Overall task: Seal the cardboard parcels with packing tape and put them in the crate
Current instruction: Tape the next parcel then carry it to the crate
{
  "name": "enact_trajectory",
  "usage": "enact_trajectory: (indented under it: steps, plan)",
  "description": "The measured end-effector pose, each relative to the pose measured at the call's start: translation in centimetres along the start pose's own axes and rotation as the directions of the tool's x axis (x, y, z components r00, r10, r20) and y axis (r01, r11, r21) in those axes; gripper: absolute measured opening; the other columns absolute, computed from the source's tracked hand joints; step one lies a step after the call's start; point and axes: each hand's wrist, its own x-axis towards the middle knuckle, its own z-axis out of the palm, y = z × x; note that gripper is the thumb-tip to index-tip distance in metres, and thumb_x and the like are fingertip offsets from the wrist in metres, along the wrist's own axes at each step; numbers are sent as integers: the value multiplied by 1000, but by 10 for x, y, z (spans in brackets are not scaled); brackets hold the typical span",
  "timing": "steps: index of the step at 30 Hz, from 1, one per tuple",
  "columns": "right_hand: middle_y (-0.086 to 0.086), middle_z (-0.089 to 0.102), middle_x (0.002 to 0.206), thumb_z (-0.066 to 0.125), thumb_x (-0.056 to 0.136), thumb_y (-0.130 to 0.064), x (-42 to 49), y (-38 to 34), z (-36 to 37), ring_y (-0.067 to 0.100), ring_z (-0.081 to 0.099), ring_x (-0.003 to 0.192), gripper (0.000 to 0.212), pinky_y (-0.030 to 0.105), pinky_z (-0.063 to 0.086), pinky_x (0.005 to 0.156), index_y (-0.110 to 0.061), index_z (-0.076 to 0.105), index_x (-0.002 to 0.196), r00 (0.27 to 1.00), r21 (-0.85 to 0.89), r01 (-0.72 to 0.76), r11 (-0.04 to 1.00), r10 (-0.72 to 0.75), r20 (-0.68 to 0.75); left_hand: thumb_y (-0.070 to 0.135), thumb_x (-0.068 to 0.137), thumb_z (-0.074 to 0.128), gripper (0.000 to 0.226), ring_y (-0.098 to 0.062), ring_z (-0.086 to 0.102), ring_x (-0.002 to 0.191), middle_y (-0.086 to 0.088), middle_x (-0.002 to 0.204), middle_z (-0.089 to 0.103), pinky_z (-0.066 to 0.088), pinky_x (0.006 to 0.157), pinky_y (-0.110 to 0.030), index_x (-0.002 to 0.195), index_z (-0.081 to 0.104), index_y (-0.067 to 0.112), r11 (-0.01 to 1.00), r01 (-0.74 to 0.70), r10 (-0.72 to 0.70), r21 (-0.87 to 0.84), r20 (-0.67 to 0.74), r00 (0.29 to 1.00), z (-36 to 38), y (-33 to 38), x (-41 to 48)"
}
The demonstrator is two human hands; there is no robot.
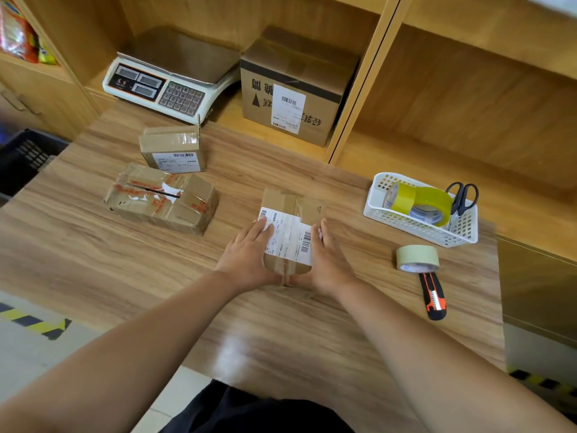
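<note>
Parcel (288, 232) was flanked by left hand (246, 254) and right hand (331, 260), fingers straight, gripping nothing; seams should be pressed flat evenly.

I see the centre parcel (293, 232) mid-counter (93, 260), the left parcel (162, 198) beside it, the rear parcel (173, 148) behind that, and the basket (415, 228), tape roll (417, 259) and knife (432, 296) to the right.

The parcel (292, 214) lying between the left hand (249, 256) and the right hand (329, 262) carries a white shipping label (288, 237) with two barcodes, its print too small to read. Far beyond both hands, the big box (312, 73) shows black Chinese characters upside down (plus a black triangle) and a barcoded sticker (288, 109). Beyond the left hand, the small box (170, 145) has a barcode slip (175, 160), and the taped parcel (162, 198) bears red print, probably lettering. The scale (168, 82) keypad's digits are blurred.
</note>
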Motion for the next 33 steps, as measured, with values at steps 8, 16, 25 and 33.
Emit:
enact_trajectory:
  steps: [8, 16, 25, 33]
  plan:
    - [9, 3, 154, 81, 58, -59, 9, -6, 0, 28, 15, 140, 116, 36, 24, 111, -7, 21, 143, 992, 1, 16, 1000, -15, -129, 59, 54, 81, 114, -19, 17, 136, 9, 153, 14, 19, 112, -37, 147, 23, 28, 999, 33, -35, -42, -43, 998, 0, -2, 7]
    - [11, 18, 147, 71, 73, -57, 16, -7, 1, 29, 23, 133, 87, 33, 26, 107, -6, 35, 133, 976, -97, -17, 995, -5, -220, 57, 60, 78, 94, -18, 22, 133, 6, 146, 25, 18, 109, -35, 140, 37, 29, 997, 34, -42, -65, -119, 992, 2, -2, 15]
    - [10, 25, 141, 60, 74, -69, 17, -5, -8, 27, 26, 127, 88, 35, 28, 103, -9, 35, 132, 972, -257, 34, 966, -91, -214, 66, 60, 72, 95, -18, 20, 135, 6, 148, 24, 15, 112, -35, 140, 36, 30, 998, -1, 11, 58, -174, 985, -2, -4, 14]
    - [14, -38, 149, 56, 54, -88, 43, -3, -28, 29, -34, 138, 145, 50, -12, 116, -13, -27, 145, 994, -369, 102, 924, -84, 66, 79, 56, 63, 137, -15, -35, 138, -5, 155, -30, -17, 116, -42, 150, -15, 17, 952, -148, 129, 268, 90, 988, -18, -5, 46]
